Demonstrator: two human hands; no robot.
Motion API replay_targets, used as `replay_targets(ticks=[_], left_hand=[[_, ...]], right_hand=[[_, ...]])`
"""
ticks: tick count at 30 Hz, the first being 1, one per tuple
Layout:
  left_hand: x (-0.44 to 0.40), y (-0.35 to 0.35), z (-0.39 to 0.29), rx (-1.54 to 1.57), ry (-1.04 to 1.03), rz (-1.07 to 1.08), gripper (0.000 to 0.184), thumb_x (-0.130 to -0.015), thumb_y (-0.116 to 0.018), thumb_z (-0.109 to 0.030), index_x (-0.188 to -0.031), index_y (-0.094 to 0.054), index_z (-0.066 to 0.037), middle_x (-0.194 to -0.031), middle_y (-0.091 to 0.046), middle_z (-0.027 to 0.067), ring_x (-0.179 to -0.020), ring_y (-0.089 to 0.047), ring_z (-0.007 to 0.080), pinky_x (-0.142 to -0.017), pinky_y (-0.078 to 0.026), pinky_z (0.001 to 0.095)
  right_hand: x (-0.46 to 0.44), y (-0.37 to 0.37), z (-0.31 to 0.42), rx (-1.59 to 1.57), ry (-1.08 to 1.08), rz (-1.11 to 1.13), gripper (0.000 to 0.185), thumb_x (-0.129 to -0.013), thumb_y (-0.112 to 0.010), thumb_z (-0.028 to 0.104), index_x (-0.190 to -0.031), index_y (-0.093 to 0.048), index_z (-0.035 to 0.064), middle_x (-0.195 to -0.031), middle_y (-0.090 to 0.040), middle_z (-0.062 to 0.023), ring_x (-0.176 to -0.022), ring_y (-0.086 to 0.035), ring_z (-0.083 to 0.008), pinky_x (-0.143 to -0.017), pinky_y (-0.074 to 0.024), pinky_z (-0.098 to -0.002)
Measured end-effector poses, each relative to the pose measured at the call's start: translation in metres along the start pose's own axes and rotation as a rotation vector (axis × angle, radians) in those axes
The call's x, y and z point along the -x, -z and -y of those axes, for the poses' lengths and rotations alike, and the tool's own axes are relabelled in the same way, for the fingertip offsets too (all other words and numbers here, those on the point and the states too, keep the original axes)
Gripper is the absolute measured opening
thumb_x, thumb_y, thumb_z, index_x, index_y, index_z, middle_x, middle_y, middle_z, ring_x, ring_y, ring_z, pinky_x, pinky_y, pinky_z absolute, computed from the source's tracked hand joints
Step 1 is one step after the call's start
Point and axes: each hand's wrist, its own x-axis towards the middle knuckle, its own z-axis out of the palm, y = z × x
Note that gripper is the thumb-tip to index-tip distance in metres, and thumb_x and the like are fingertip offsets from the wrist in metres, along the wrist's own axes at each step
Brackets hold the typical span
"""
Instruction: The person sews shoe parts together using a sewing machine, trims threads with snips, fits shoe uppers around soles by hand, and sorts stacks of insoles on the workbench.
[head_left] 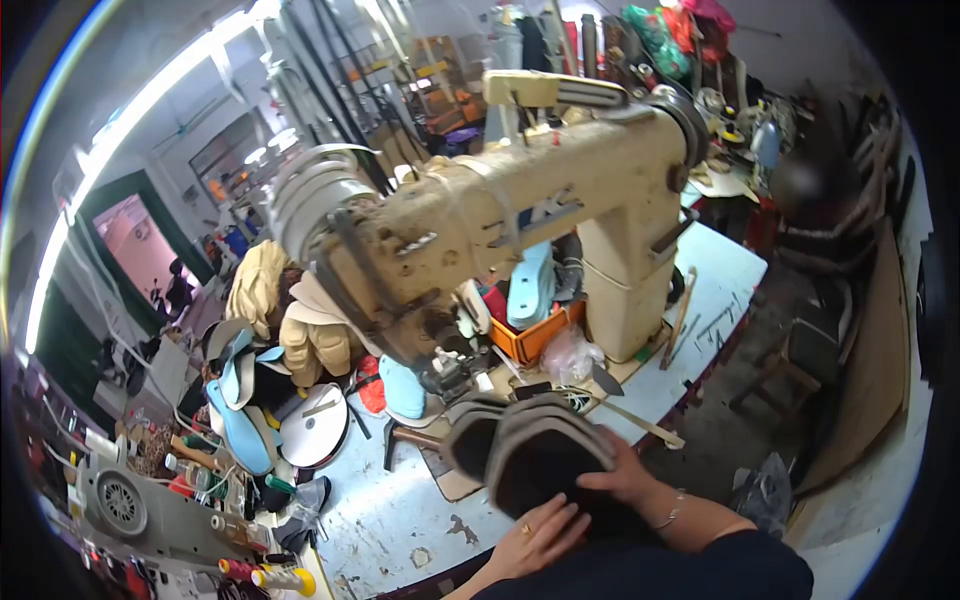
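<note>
A stack of dark, curved shoe pieces with grey-brown edges [545, 450] is in front of me at the near side of the sewing machine [500, 210]. My right hand [625, 478] grips its right side, thumb on the dark inner face. At the stack's near edge lies my left hand [540, 538], fingers stretched and slightly apart against the dark material; a ring is on one finger. Another similar dark piece [470, 445] shows just left of the stack, below the machine's needle area. Where the stack's underside rests is hidden.
A hammer [410, 437] lies left of the stack on the light-blue tabletop [385, 535]. Behind the machine's head stands an orange basket [537, 338] with blue soles. A white round disc [315, 427], blue shoe pieces and thread cones [285, 580] are at left. A wooden stool [780, 375] stands right.
</note>
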Motion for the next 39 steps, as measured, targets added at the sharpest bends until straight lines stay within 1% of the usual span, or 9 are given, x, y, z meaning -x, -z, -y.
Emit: replay_targets(ticks=[6, 13, 16, 18, 23, 29, 31, 35, 39], left_hand=[[0.027, 0.043, 0.057, -0.224, 0.233, -0.383, 0.031, -0.064, -0.075, -0.006, -0.093, -0.069, -0.014, -0.110, -0.059, 0.0087, -0.101, -0.059, 0.0284, -0.084, -0.049, 0.0356], [0.033, 0.098, 0.214, -0.105, 0.810, -0.563, 0.047, -0.074, -0.072, -0.017, -0.116, -0.056, -0.004, -0.115, -0.056, 0.0141, -0.104, -0.055, 0.0267, -0.084, -0.047, 0.0339], [0.011, 0.087, 0.298, 0.348, 1.089, -0.690, 0.068, -0.076, -0.071, -0.024, -0.129, -0.039, 0.004, -0.124, -0.049, 0.0207, -0.110, -0.053, 0.0262, -0.089, -0.045, 0.0374], [-0.006, 0.070, 0.353, 0.235, 1.224, -0.790, 0.082, -0.069, -0.075, -0.036, -0.128, -0.039, 0.008, -0.123, -0.050, 0.0254, -0.111, -0.053, 0.0343, -0.092, -0.043, 0.0382], [-0.049, 0.037, 0.404, 0.165, 1.630, -0.735, 0.093, -0.059, -0.080, -0.044, -0.124, -0.035, 0.005, -0.123, -0.044, 0.0281, -0.111, -0.050, 0.0420, -0.093, -0.044, 0.0450], [-0.056, 0.026, 0.411, 0.042, 1.614, -0.825, 0.082, -0.059, -0.083, -0.031, -0.116, -0.037, 0.005, -0.115, -0.045, 0.0254, -0.100, -0.055, 0.0393, -0.086, -0.048, 0.0437], [-0.046, 0.029, 0.412, -0.009, 1.573, -0.827, 0.078, -0.059, -0.083, -0.027, -0.115, -0.039, 0.006, -0.113, -0.049, 0.0244, -0.098, -0.057, 0.0364, -0.085, -0.048, 0.0422], [0.000, 0.045, 0.420, 1.058, 1.126, -1.003, 0.054, -0.066, -0.078, -0.012, -0.108, -0.051, 0.007, -0.099, -0.062, 0.0149, -0.081, -0.063, 0.0231, -0.070, -0.052, 0.0328], [0.013, 0.091, 0.378, 1.256, 1.013, -0.957, 0.042, -0.075, -0.068, -0.008, -0.111, -0.051, 0.004, -0.098, -0.062, 0.0142, -0.082, -0.065, 0.0228, -0.071, -0.055, 0.0352]], right_hand=[[-0.068, 0.046, 0.046, -0.372, 0.164, -0.215, 0.047, -0.077, -0.065, 0.004, -0.122, -0.050, 0.0042, -0.106, -0.062, -0.0085, -0.097, -0.061, -0.0223, -0.086, -0.0493, -0.0373], [-0.234, 0.046, 0.049, -0.451, 0.028, -0.030, 0.024, -0.083, -0.060, 0.010, -0.105, -0.057, 0.0003, -0.096, -0.064, -0.0075, -0.079, -0.062, -0.0212, -0.077, -0.0527, -0.0344], [-0.284, 0.043, 0.059, -0.464, -0.076, -0.103, 0.020, -0.089, -0.051, 0.020, -0.095, -0.059, 0.0029, -0.081, -0.063, -0.0081, -0.073, -0.061, -0.0232, -0.074, -0.0515, -0.0380], [-0.305, 0.042, 0.054, -0.333, -0.031, -0.433, 0.027, -0.092, -0.043, 0.026, -0.095, -0.058, 0.0037, -0.085, -0.062, -0.0069, -0.077, -0.060, -0.0232, -0.075, -0.0499, -0.0369], [-0.367, 0.181, -0.047, 0.164, 0.466, -0.432, 0.037, -0.087, -0.050, 0.016, -0.119, -0.048, -0.0041, -0.120, -0.053, -0.0103, -0.111, -0.048, -0.0220, -0.095, -0.0367, -0.0311], [-0.230, 0.044, -0.004, 0.507, 0.537, -0.455, 0.048, -0.095, -0.047, 0.030, -0.128, -0.038, -0.0042, -0.128, -0.046, -0.0129, -0.119, -0.043, -0.0232, -0.103, -0.0282, -0.0309], [-0.211, 0.019, -0.007, 0.556, 0.817, -0.547, 0.055, -0.096, -0.043, 0.038, -0.130, -0.035, -0.0043, -0.134, -0.039, -0.0156, -0.126, -0.036, -0.0252, -0.106, -0.0235, -0.0333], [-0.170, 0.010, -0.001, 0.779, 0.759, -0.555, 0.059, -0.098, -0.035, 0.040, -0.138, -0.026, -0.0026, -0.140, -0.031, -0.0171, -0.130, -0.032, -0.0292, -0.109, -0.0214, -0.0377], [-0.134, -0.016, 0.003, 0.903, 0.890, -0.467, 0.049, -0.090, -0.051, 0.029, -0.127, -0.038, 0.0008, -0.134, -0.037, -0.0186, -0.127, -0.035, -0.0297, -0.105, -0.0263, -0.0392]])
